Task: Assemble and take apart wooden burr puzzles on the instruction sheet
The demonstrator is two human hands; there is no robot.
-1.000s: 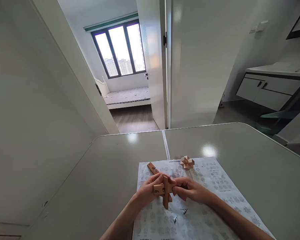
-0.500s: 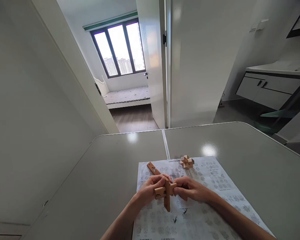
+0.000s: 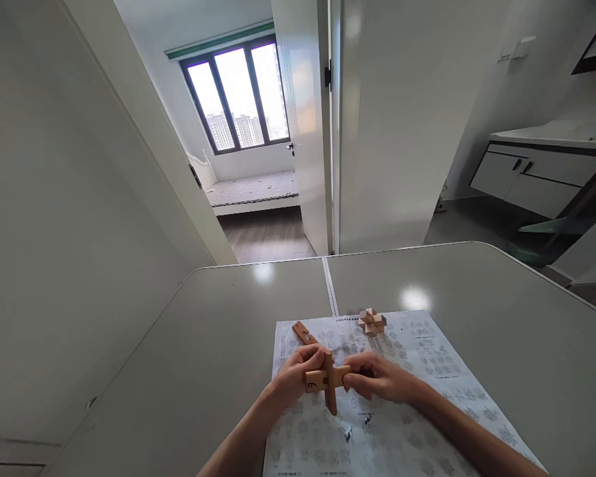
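Note:
Two wooden puzzle pieces cross each other between my hands, above a printed sheet. The upright wooden puzzle piece (image 3: 330, 392) is pinched near its top by my left hand (image 3: 298, 372), fingers closed. Through it runs a crosswise wooden puzzle piece (image 3: 316, 381) with a dark mark on its left end. My right hand (image 3: 380, 377) is closed on that crosswise piece's right end, thumb and finger pressed together. Behind my left hand a notched wooden puzzle piece (image 3: 302, 331) lies on the sheet, its near end hidden by the hand.
The printed instruction sheet (image 3: 402, 444) covers the near middle of the grey table (image 3: 218, 344). An assembled wooden burr puzzle (image 3: 372, 322) sits at the sheet's far edge. A seam strip (image 3: 330, 286) runs across the table top. Beyond stands an open door (image 3: 302, 132).
The crossed pieces have turned a little and shifted slightly left and up. My left thumb has moved slightly on the upright piece. My right hand keeps its hold.

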